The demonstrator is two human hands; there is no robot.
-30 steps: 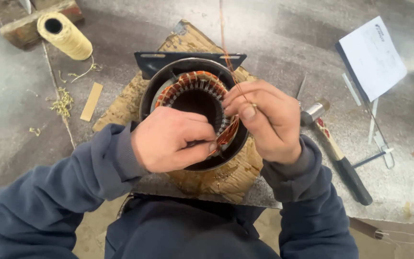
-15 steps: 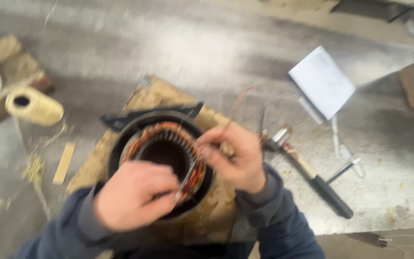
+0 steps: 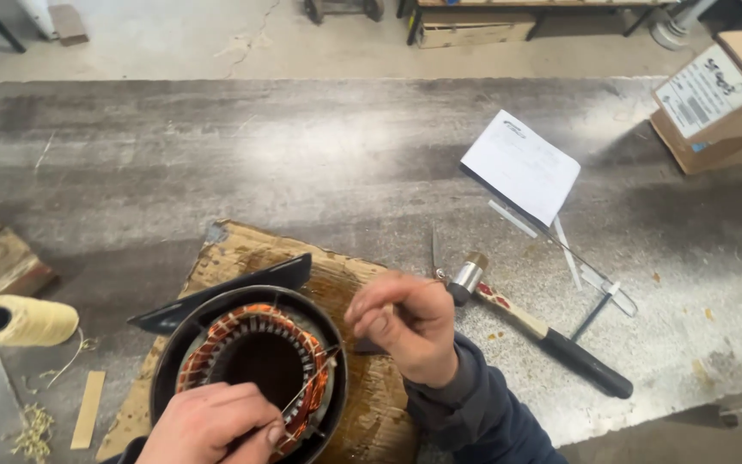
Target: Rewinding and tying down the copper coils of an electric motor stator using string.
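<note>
Both hands work at a motor stator (image 3: pixel 255 365) on worn cardboard (image 3: pixel 242 258) on the grey bench. Left hand (image 3: pixel 212 425) rests on its copper windings, fingers curled shut over them. Right hand (image 3: pixel 410 326), raised beside it, pinches a thin cord (image 3: pixel 311 387). A mallet (image 3: pixel 543 331) lies near.

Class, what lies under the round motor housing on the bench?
A worn cardboard sheet lies under the motor housing; the part beneath the housing and both hands is hidden.
</note>
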